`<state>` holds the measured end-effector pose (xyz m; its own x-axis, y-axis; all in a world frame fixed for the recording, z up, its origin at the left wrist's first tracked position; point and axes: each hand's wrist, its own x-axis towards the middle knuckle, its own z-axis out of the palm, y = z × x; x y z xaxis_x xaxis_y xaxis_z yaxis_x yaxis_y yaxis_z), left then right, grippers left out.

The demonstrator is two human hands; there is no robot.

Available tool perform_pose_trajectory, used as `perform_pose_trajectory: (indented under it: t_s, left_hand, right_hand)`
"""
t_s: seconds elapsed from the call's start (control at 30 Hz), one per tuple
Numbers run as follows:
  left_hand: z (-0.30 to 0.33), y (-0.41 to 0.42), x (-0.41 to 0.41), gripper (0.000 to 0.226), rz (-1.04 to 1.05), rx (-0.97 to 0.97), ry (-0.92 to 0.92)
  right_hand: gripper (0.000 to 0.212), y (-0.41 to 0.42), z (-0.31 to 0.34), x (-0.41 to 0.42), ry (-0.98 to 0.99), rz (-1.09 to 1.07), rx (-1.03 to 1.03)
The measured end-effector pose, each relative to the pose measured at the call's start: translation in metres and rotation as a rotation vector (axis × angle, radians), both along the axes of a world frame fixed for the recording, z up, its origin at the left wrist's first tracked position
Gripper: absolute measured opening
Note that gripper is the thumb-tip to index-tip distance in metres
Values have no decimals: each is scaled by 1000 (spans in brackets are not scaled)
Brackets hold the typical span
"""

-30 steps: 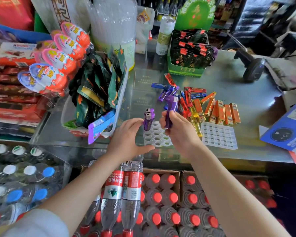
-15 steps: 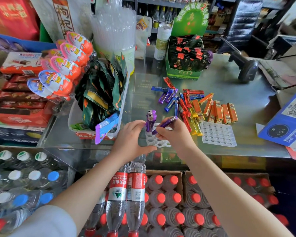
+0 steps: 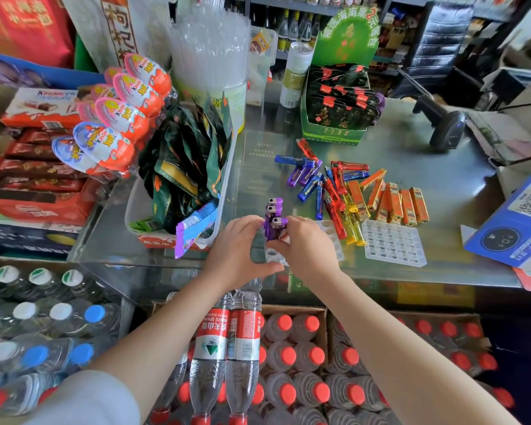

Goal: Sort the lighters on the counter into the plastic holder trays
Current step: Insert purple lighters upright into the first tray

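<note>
Lighters pile: loose plastic lighters (image 3: 347, 185) in blue, purple, red, yellow and boxed orange, lying flat on the counter, far right of both hands.
Counter: grey glass-topped shop counter (image 3: 411, 157), holds everything below; drink bottles in crates under its front edge.
Snack bin: clear plastic bin of dark green snack packets (image 3: 184, 167), left of the hands, near them.
Display box: green cardboard display box of black sachets (image 3: 334, 108), at the back of the counter behind the pile.
Empty tray: white plastic grid holder tray (image 3: 393, 242), no lighters in it, just right of the pile's yellow lighters, well apart from the hands.
Working tray: clear plastic holder tray with round slots (image 3: 331, 237), between and under the hands, mostly covered by them; a strip shows right of the right hand.
Scanner: black handheld barcode scanner (image 3: 442, 124), back right of the counter.
Left hand: left hand (image 3: 233, 250) at the tray's left side, fingers curled toward the standing lighters, thumb stretched along the tray's near edge; cannot tell if it grips the tray or only touches it.
Right hand: right hand (image 3: 307, 250), fingers curled, pinching the nearest purple lighter.
Held lighter: purple plastic lighter with metal top (image 3: 275, 228), upright, base down at the tray slots, between both hands.
Standing lighters: 2 purple lighters (image 3: 273, 208), upright in the tray, directly behind the held one, touching it.
</note>
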<state>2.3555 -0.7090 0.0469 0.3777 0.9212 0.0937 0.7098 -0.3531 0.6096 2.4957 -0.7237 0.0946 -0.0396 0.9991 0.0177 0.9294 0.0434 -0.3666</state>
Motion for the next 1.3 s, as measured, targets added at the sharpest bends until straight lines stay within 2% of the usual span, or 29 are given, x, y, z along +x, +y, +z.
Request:
perform_pose_trajectory:
  t_s: [0.07, 0.2, 0.37, 0.6, 0.67, 0.77, 0.83, 0.93, 1.03, 1.13, 1.3]
  left_hand:
    - [0, 0, 0, 80, 1, 0, -4]
    - [0, 0, 0, 80, 4, -14, 16]
    - [5, 1, -2, 82, -33, -16, 0]
    - [6, 2, -2, 78, -27, -32, -4]
    - [6, 2, -2, 79, -27, -25, -1]
    - [4, 2, -1, 78, -19, -13, 18]
    - [4, 4, 1, 77, -6, -5, 18]
    - [4, 5, 1, 85, 1, 0, -10]
    - [3, 4, 0, 86, -16, -14, -60]
    - [1, 4, -1, 82, -12, -6, -72]
    - [1, 4, 1, 76, 5, 0, -79]
  right_hand:
    - [31, -1, 1, 0, -43, -7, 9]
    - [29, -1, 0, -1, -4, -13, -8]
    - [24, 6, 3, 10, 192, 100, -66]
    - [35, 9, -4, 16, 56, 155, -34]
    - [40, 12, 3, 26, 73, 191, -80]
    - [29, 23, 15, 44, 122, 259, -118]
    - [17, 37, 15, 55, 118, 195, -46]
    - [19, 61, 12, 60, 133, 38, 60]
    - [29, 82, 9, 55, 32, 37, 67]
    - [43, 98, 6, 46, -232, 158, 12]
    - [30, 116, 8, 36, -490, 311, -26]
